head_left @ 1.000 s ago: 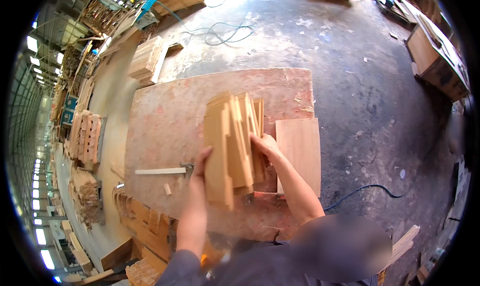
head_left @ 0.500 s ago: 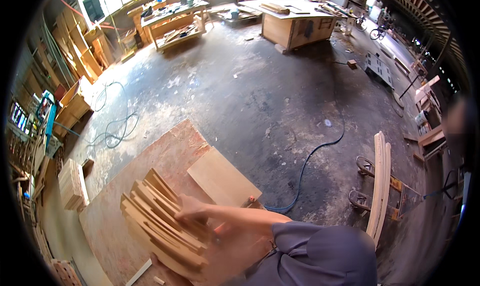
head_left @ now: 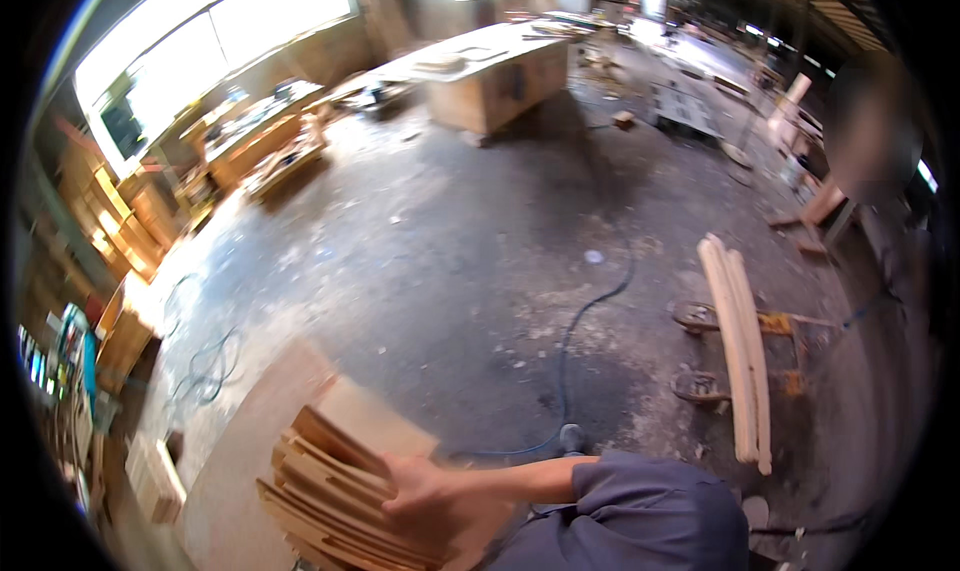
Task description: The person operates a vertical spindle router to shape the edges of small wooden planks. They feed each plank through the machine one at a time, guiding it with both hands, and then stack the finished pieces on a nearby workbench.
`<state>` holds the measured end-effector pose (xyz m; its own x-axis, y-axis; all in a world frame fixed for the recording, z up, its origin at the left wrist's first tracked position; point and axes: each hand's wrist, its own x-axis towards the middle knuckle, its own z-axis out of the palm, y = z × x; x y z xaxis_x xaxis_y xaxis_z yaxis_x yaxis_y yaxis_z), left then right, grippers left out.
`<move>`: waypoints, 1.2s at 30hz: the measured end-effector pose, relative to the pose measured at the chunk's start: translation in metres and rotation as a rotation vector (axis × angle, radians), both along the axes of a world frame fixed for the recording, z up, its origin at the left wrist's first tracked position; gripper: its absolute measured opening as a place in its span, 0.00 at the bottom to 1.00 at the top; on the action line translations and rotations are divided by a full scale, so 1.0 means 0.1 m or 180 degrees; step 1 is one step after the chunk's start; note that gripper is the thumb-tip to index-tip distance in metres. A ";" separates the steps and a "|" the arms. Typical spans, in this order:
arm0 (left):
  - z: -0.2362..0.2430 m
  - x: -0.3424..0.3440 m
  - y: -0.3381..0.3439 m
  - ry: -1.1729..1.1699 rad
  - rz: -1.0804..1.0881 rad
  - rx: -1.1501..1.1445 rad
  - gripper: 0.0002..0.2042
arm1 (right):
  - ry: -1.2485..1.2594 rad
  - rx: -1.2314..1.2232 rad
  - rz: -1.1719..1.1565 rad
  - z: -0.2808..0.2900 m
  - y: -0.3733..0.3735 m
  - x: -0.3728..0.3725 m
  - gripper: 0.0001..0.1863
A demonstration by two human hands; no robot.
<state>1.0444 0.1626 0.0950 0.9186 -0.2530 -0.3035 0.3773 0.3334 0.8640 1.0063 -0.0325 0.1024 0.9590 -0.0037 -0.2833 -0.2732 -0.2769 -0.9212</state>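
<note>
My right hand (head_left: 412,489) reaches in from the lower right and grips the edge of a bundle of thin wooden boards (head_left: 335,496). The boards stand close together, fanned slightly at their far ends. Behind them a flat, pale rectangular panel (head_left: 378,411) lies on a large reddish sheet (head_left: 225,471) on the floor. The near end of the bundle runs out of the picture at the bottom. My left hand is not visible.
Two long pale beams (head_left: 735,351) lie across a low wheeled cart (head_left: 785,323) on the right. A dark blue hose (head_left: 566,361) curves over the floor (head_left: 450,271). At left sits a short stack of wood pieces (head_left: 155,481); a large worktable (head_left: 500,96) stands at the back.
My view has swung to the right and upward. The board bundle, with my right hand on it, has shifted right over the sheet and now covers part of the pale panel.
</note>
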 end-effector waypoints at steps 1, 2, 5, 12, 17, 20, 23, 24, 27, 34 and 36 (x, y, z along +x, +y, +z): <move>-0.02 0.03 -0.36 -0.0007 -0.0152 -0.0022 0.45 | -0.0190 0.0016 -0.0044 -0.06 -0.24 -0.11 0.43; -0.03 0.02 -0.73 -0.0034 -0.0286 -0.0049 0.45 | -0.0211 0.0177 -0.0164 -0.12 -0.47 -0.21 0.44; 0.00 -0.03 -1.78 -0.0082 -0.0643 -0.0025 0.46 | -0.0246 0.0356 -0.0427 -0.14 -1.23 -0.54 0.44; 0.19 -0.30 -3.63 -0.0177 -0.1291 -0.0081 0.47 | -0.0455 0.0300 -0.1170 0.00 -3.06 -1.17 0.43; 0.10 -0.40 -4.38 -0.0172 -0.1551 -0.0193 0.47 | -0.0296 0.0092 -0.1627 0.12 -4.05 -1.41 0.50; 0.02 -0.36 -4.61 -0.0211 -0.1672 -0.0353 0.48 | -0.0216 -0.0064 -0.1748 0.08 -4.51 -1.44 0.55; -0.16 -0.24 -4.81 -0.0160 -0.1866 -0.0609 0.48 | -0.0566 -0.0361 -0.2207 -0.27 -4.98 -1.35 0.50; -0.25 -0.19 -4.84 -0.0101 -0.1898 -0.0678 0.48 | -0.0399 -0.0088 -0.2234 -0.23 -5.13 -1.34 0.50; -0.54 0.11 -5.28 0.0071 -0.2178 -0.1055 0.49 | -0.0302 0.0097 -0.2423 -0.34 -5.70 -1.15 0.47; -1.14 1.48 -6.87 0.0857 -0.2638 -0.1955 0.52 | -0.0300 -0.0244 -0.2522 -0.57 -7.31 -0.06 0.55; -1.13 1.83 -7.36 0.0956 -0.2462 -0.1937 0.50 | -0.0128 -0.0234 -0.2568 -0.43 -7.80 0.28 0.55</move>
